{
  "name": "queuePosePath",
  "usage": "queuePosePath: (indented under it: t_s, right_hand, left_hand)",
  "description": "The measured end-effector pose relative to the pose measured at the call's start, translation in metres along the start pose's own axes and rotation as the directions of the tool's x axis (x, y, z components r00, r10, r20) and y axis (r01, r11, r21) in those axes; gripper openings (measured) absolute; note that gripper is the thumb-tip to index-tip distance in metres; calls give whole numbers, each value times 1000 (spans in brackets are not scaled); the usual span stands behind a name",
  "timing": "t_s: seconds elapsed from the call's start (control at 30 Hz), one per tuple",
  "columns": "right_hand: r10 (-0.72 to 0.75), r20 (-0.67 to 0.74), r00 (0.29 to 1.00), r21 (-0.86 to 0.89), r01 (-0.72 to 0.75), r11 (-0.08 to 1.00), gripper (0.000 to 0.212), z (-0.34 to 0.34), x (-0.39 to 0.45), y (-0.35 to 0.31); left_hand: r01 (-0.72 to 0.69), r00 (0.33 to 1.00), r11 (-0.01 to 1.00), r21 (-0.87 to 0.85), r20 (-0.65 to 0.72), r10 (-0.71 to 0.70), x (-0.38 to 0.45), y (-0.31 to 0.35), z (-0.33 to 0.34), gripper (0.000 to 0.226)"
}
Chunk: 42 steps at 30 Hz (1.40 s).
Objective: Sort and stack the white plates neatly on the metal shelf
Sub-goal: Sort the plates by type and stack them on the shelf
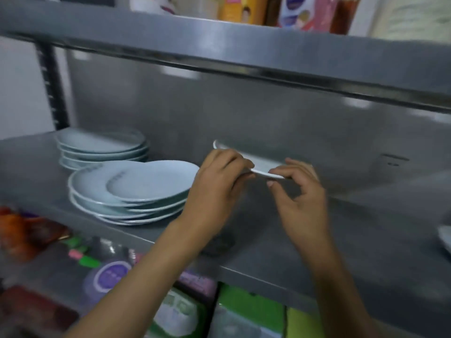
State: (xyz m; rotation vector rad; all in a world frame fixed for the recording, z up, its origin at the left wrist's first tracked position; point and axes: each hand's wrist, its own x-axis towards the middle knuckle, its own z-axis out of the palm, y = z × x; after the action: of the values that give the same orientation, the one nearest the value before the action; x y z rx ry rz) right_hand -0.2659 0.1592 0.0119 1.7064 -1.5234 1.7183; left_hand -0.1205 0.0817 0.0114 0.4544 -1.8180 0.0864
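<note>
Lower shelf: blurred packets (251,311) in green, purple and red fill the bottom of the frame, beneath the shelf (280,252) edge.
Left hand: the left hand (214,189), at frame centre, reaches over the shelf; its fingers close on the near left edge of a plate (246,158).
Right hand: the right hand (301,198), just right of centre, pinches the plate's near right rim between thumb and forefinger; the other fingers curl loosely below.
Plate: white, held by both hands above the shelf surface, tilted with its left end higher; motion blur hides its far edge.
Near stack: a stack (129,193) of white plates sits on the shelf at centre left, just beside the left hand; its plates are offset, the top ones shifted right.
Far stack: a second stack (102,148) sits behind the first, toward the upper left, more evenly aligned.
Right edge: a white object (445,237), mostly cut off, rests on the shelf.
Top shelf: boxes (244,8) stand along the upper edge of the frame.
</note>
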Motion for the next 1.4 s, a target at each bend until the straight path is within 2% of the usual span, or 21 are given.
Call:
queuePosePath:
  t_s: [0.13, 0.2, 0.33, 0.5, 0.77, 1.1, 1.23, 1.33, 1.4]
  right_hand:
    - [-1, 112, 994, 81, -8, 997, 31, 51, 6, -29]
    - [28, 89, 996, 66, -34, 997, 37, 71, 7, -37]
    - [164, -1, 986, 113, -163, 980, 34, 108, 10, -58]
    - [101, 63, 993, 128, -108, 986, 26, 148, 14, -89]
    - [124, 111, 986, 30, -128, 991, 16, 177, 8, -99]
    - [146, 139, 980, 31, -151, 988, 15, 181, 0, -96]
    - [157, 133, 979, 15, -161, 987, 17, 176, -2, -90]
    - [157, 127, 979, 7, -159, 987, 17, 166, -4, -86]
    - [159, 122, 980, 6, -161, 987, 16, 156, -3, -81]
  left_hand:
    - [53, 997, 992, 112, -61, -47, -4, -39, -61, 9]
    - [86, 993, 985, 153, -95, -72, -8, -59, -89, 9]
    - [133, 988, 962, 239, -102, -112, -23, -91, -134, 11]
    - [198, 980, 932, 305, -80, -182, -45, -117, -165, 11]
    - [239, 968, 914, 327, -5, -251, -77, -136, -177, 16]
    - [220, 959, 943, 251, 123, -256, -93, -126, -173, 22]
    - [264, 922, 905, 334, 187, -338, -94, -115, -170, 37]
    - [181, 929, 841, 510, 193, -317, -86, -107, -164, 43]
    - [160, 934, 827, 539, 187, -303, -77, -99, -155, 45]
